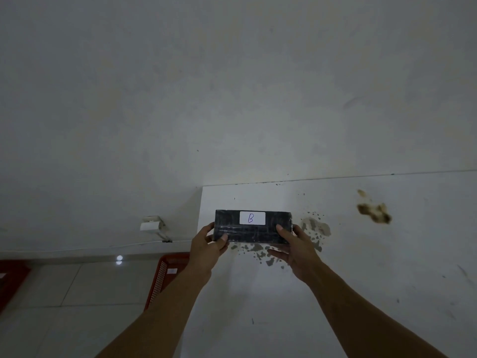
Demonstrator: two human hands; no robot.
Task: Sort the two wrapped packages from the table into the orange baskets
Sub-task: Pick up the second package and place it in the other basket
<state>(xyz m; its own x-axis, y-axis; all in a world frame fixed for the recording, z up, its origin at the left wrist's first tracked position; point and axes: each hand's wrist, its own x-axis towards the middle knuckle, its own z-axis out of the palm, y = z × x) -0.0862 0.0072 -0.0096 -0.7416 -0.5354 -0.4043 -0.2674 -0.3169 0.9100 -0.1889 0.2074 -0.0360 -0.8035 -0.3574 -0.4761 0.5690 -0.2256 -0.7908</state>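
Observation:
A black wrapped package (254, 231) with a white label reading "B" is held up over the far left part of the white table (361, 267). My left hand (209, 250) grips its left end and my right hand (296, 250) grips its right end. An orange basket (161, 277) stands on the floor left of the table, partly hidden behind my left forearm. A second orange basket (11, 279) shows at the left edge of the view. I see only this one package.
The table top carries brown and grey stains (374, 210) near its far edge. A white wall rises behind it, with a small white fixture (153, 226) and a cable low on the wall. Pale floor tiles (77, 306) lie to the left.

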